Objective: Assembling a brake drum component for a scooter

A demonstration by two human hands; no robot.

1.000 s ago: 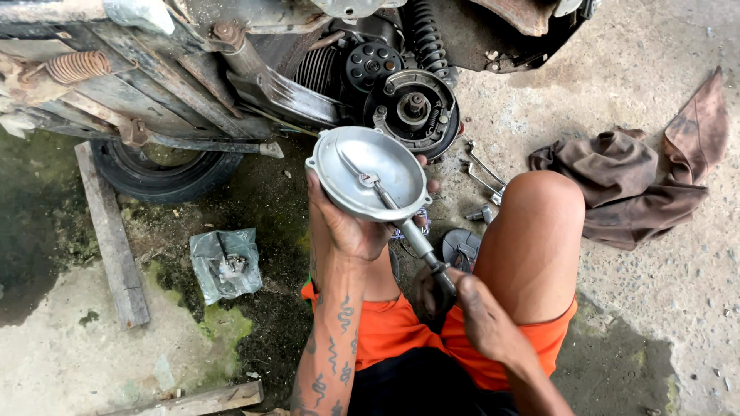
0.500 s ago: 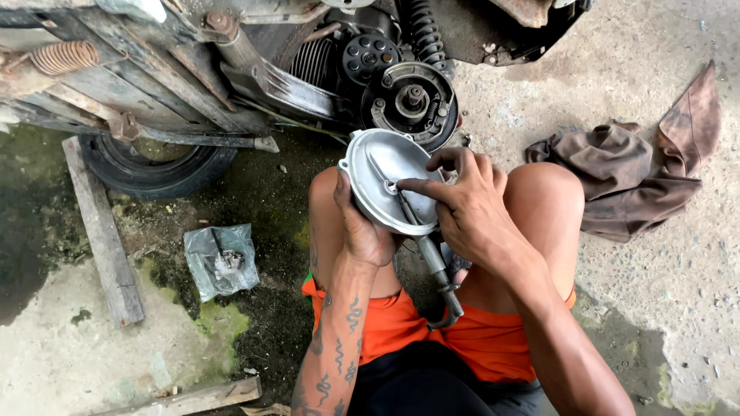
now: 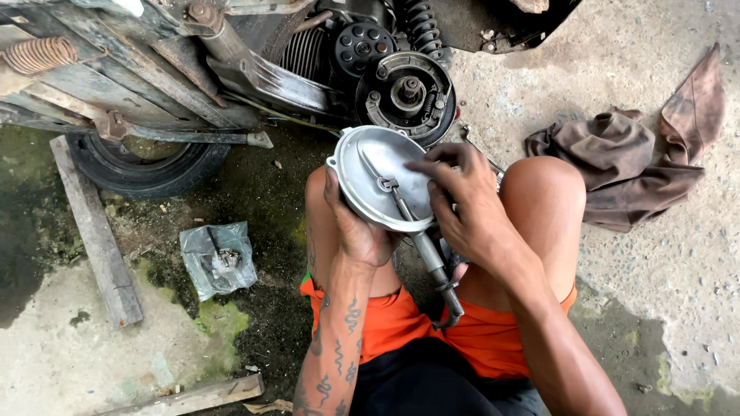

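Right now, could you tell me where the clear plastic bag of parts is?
In the head view, the plastic bag lies on the ground left of the person's knees, between the wooden plank and the left hand.

The plastic bag's (image 3: 218,258) small contents are too blurred to identify.

1. The concrete floor (image 3: 678,262) is grey, stained dark and mossy green towards the left.
2. A brown rag (image 3: 624,166) lies crumpled on it.
3. A black tyre (image 3: 146,166) lies flat under the vehicle.
4. A wooden plank (image 3: 96,239) lies beside the tyre; another (image 3: 185,397) lies nearer.
5. A clear plastic bag (image 3: 217,258) holds small parts.
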